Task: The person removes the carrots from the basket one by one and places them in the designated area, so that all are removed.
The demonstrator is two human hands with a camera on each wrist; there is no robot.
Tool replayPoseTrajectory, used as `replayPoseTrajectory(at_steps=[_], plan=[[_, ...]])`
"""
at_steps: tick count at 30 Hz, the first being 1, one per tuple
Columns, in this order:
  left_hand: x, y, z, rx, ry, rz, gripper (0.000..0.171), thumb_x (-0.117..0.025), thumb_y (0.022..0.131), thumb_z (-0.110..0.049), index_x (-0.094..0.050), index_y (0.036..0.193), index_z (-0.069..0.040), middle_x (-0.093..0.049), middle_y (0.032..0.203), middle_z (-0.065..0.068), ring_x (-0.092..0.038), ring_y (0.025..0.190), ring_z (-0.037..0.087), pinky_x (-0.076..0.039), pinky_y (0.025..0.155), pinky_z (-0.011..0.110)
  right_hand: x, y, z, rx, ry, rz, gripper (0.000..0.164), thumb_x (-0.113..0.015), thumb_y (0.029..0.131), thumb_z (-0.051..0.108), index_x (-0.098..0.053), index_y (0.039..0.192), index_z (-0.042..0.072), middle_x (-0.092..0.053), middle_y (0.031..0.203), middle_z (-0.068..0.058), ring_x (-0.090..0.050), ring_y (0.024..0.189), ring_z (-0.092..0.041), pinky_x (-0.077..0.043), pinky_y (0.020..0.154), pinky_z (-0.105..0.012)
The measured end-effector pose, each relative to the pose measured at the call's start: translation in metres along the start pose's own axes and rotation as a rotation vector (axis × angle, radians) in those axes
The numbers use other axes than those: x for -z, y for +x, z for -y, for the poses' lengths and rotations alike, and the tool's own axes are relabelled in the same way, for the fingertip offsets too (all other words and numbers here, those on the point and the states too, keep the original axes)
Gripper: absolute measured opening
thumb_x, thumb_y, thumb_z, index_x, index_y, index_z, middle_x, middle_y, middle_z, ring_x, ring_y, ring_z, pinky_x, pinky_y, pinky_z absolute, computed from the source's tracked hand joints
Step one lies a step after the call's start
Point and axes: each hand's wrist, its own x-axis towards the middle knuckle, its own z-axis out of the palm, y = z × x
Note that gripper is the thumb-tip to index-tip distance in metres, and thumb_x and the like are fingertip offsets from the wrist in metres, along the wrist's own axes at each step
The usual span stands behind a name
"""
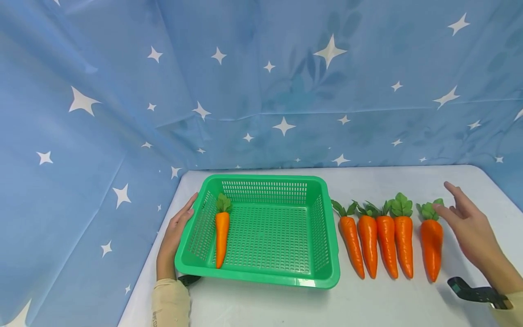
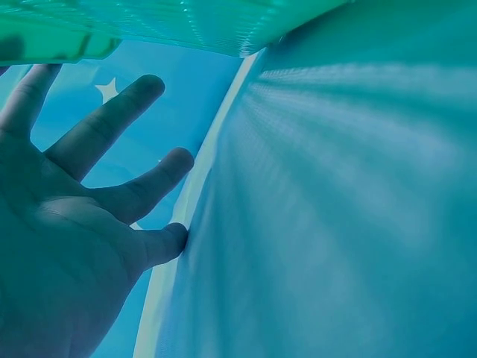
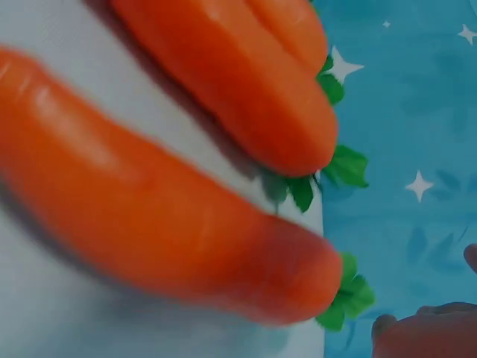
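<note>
A green plastic basket stands at the left of the white table, with one orange carrot with green leaves lying along its left side. My left hand is at the basket's left wall, fingertips right at the rim. In the left wrist view its fingers are spread and fairly straight beneath the basket's edge. Over on the right, my right hand hovers beside the leaves of the rightmost carrot, thumb and forefinger apart, holding nothing. That carrot lies large across the right wrist view.
Several more carrots lie side by side between the basket and the rightmost one, leaves pointing away from me. A blue curtain with white stars hangs behind the table and along its left side.
</note>
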Motion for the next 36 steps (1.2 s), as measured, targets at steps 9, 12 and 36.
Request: replayPoseTrajectory(at_steps=[9,12,36], plan=[[0.002,-0.001,0.000,0.005,0.017,-0.007,0.051,-0.039,0.119,-0.034,-0.037,0.169,-0.026,-0.028,0.175,-0.006,-0.022,0.160,0.018,-0.033,0.113,0.015,-0.015,0.003,0.024,0.031,0.172,0.026,0.070,-0.048,0.114,0.037,-0.011,0.173,0.038,0.010,0.177,0.009,0.010,0.162,-0.026,-0.008,0.121,-0.060],[0.002,-0.002,-0.001,0.002,0.024,-0.007,0.051,-0.039,0.119,-0.034,-0.037,0.169,-0.026,-0.029,0.175,-0.006,-0.021,0.160,0.018,-0.032,0.113,0.015,-0.024,0.002,0.033,0.029,0.194,0.026,0.068,-0.048,0.114,0.038,-0.015,0.174,0.036,0.002,0.179,0.001,0.004,0.163,-0.028,-0.012,0.120,-0.064],[0.000,-0.001,-0.001,0.007,0.015,-0.008,0.051,-0.039,0.119,-0.035,-0.037,0.169,-0.027,-0.027,0.175,-0.007,-0.022,0.160,0.019,-0.034,0.112,0.015,-0.083,0.004,0.117,0.202,0.800,0.256,0.064,-0.054,0.115,0.029,-0.031,0.169,0.002,-0.036,0.170,-0.014,-0.033,0.157,-0.028,-0.040,0.112,-0.022]])
